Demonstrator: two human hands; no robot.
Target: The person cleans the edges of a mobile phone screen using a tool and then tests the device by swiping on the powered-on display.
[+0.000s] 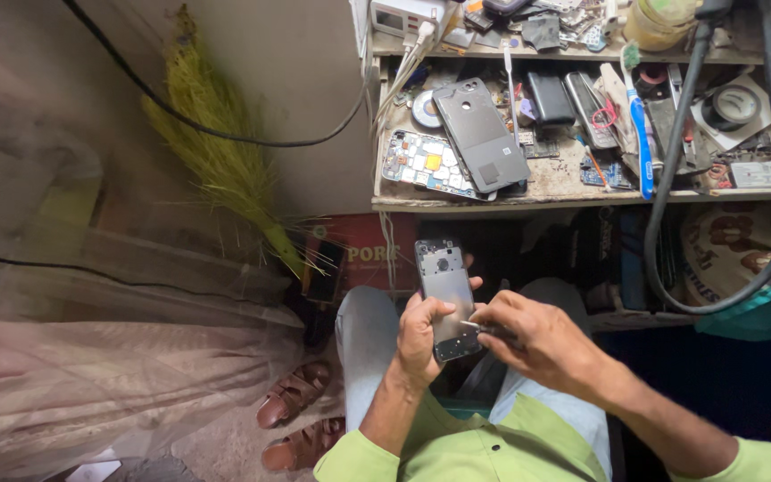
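Observation:
My left hand grips an opened phone body, back side up, over my lap. My right hand holds a thin metal tool with its tip at the phone's lower edge. On the workbench above lie a grey phone back cover and a bare phone frame with circuit parts.
The bench holds a black battery, another phone, a blue-handled toothbrush, tape rolls and small parts. A thick black cable loops at the right. A grass broom leans at the left; brown sandals lie on the floor.

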